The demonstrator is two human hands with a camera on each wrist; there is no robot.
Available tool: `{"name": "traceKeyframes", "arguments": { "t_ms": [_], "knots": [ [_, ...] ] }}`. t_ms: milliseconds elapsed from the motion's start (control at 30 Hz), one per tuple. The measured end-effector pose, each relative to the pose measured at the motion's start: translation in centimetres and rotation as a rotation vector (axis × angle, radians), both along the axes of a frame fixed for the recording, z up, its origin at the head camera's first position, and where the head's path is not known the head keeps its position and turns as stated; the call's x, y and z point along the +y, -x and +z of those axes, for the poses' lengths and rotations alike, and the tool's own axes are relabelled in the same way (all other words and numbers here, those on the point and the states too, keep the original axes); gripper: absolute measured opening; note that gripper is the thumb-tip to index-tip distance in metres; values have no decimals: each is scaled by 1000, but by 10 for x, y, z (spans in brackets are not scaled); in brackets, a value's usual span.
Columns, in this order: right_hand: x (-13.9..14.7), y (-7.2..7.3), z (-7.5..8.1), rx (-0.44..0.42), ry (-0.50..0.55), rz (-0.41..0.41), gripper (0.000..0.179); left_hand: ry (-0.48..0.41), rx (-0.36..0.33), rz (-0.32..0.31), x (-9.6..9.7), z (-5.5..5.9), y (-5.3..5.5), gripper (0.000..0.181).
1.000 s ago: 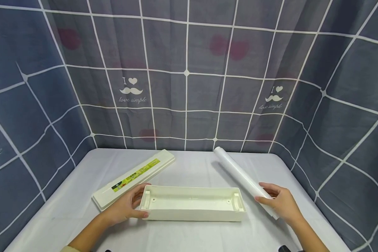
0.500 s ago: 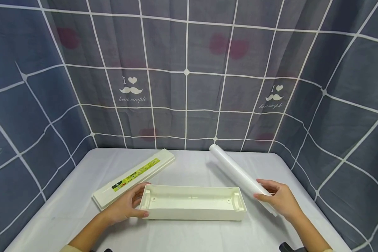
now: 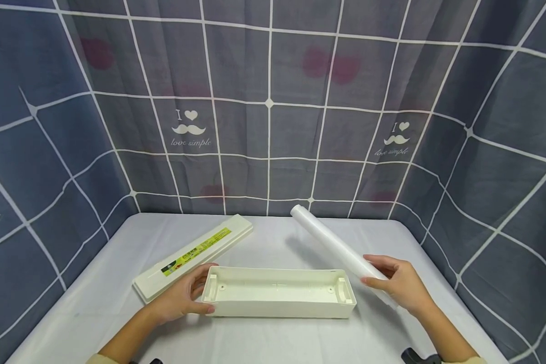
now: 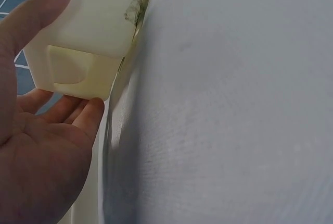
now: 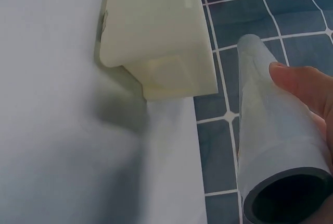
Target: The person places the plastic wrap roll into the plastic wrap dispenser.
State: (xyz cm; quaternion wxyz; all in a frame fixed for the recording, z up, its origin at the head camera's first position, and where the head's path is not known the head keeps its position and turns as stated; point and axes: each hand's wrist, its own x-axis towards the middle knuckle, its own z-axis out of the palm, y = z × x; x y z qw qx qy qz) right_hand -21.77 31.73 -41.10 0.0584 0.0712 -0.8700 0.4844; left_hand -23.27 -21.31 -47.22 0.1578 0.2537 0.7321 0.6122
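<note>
An open cream plastic box (image 3: 282, 309), long and shallow, sits in the middle with its inside upward. My left hand (image 3: 179, 298) grips its left end; the left wrist view shows the thumb on the side wall and fingertips (image 4: 93, 110) at the end. My right hand (image 3: 400, 285) holds a roll of cling film (image 3: 329, 240) near its front end, the thumb lying along it. Slanted toward the back left, the roll has its shadow set apart from it on the cloth. Its dark hollow core (image 5: 291, 198) faces the right wrist camera.
A long cream lid (image 3: 218, 238) with a yellow-green label lies diagonally behind my left hand. White cloth (image 3: 273, 344) covers the table. A dark blue checked curtain (image 3: 291, 131) hangs behind and along both sides.
My right hand has brought the roll of cling film left toward the box, and its far end has swung left and risen a little. The left hand and box have stayed in place.
</note>
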Motion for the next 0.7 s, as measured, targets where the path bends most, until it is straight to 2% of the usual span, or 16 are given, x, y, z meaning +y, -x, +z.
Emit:
{"name": "traceKeyframes", "arguments": {
  "t_ms": [267, 700],
  "knots": [
    [-9, -2, 6, 17, 18, 68, 61, -4, 14, -3, 0, -1, 0, 100],
    [-21, 4, 9, 11, 9, 130, 60, 9, 7, 5, 0, -1, 1, 100]
  ]
}}
